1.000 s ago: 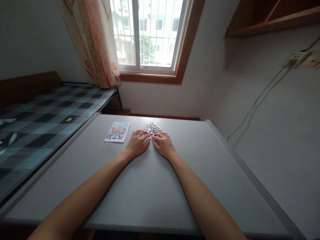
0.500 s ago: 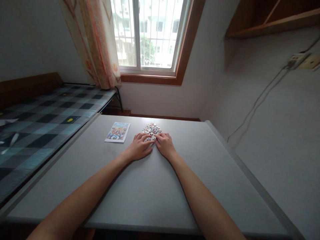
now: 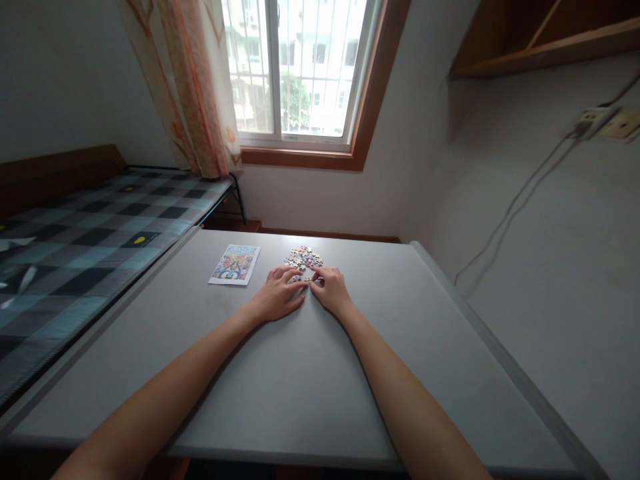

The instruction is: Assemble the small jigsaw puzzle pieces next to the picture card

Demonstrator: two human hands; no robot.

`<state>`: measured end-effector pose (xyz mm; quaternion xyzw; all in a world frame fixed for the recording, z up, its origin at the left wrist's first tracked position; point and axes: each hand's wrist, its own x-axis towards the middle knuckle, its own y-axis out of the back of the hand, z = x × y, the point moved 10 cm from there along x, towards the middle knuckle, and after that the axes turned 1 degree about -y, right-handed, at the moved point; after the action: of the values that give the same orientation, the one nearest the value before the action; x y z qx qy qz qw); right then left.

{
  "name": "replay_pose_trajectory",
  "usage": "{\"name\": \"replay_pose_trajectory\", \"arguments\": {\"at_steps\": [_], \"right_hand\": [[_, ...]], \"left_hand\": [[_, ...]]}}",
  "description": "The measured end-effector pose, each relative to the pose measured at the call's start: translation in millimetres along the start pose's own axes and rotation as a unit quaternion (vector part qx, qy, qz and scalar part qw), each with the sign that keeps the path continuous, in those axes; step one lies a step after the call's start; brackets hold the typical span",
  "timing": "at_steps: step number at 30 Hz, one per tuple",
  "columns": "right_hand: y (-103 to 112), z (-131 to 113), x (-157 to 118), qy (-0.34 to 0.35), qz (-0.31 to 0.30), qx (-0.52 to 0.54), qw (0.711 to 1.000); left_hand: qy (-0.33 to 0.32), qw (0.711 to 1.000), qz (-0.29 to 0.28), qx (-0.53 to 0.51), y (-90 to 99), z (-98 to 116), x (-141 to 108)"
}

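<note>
A loose heap of small jigsaw puzzle pieces (image 3: 304, 255) lies near the far side of the white table. A few more puzzle pieces (image 3: 306, 279) lie between my two hands, partly hidden by the fingers. My left hand (image 3: 279, 293) rests on the table left of these pieces, open, thumb and fingers apart, tips touching or beside them. My right hand (image 3: 330, 288) is on the other side, its index finger and thumb apart with a gap between them, the thumb close to the left thumb. The right hand's other fingers curl partly out of sight. Left of the heap lies a colourful picture card (image 3: 235, 265).
The white table (image 3: 310, 387) has a raised edge on its right. A bed with a checked cover (image 3: 100, 247) stands at the left. Beyond the table are a window (image 3: 310, 73) and a curtain (image 3: 200, 100); a cable (image 3: 505, 213) hangs along the right wall.
My right hand's index finger and thumb have spread a little farther apart, showing more of the pieces between the hands. My left hand has hardly moved.
</note>
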<state>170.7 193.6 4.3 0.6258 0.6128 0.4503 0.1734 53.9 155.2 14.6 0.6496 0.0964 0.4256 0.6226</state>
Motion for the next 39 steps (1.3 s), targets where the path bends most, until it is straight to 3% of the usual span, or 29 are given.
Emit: {"name": "replay_pose_trajectory", "arguments": {"at_steps": [12, 27, 33, 39], "right_hand": [[3.1, 8.4, -2.2, -0.048, 0.019, -0.073, 0.996], [6.0, 15.5, -2.2, -0.079, 0.036, -0.053, 0.995], [19.6, 28.1, -6.4, -0.149, 0.079, -0.057, 0.984], [34.6, 38.8, -9.3, -0.179, 0.161, 0.006, 0.971]], "left_hand": [[-0.005, 1.000, -0.022, -0.019, -0.8, 3.2, 1.4], [0.000, 1.000, -0.022, -0.022, -0.8, 1.6, 1.0], [-0.004, 0.999, -0.029, -0.013, -1.8, 2.0, 1.1], [-0.039, 0.995, -0.087, -0.004, -11.5, 11.1, -0.2]]}}
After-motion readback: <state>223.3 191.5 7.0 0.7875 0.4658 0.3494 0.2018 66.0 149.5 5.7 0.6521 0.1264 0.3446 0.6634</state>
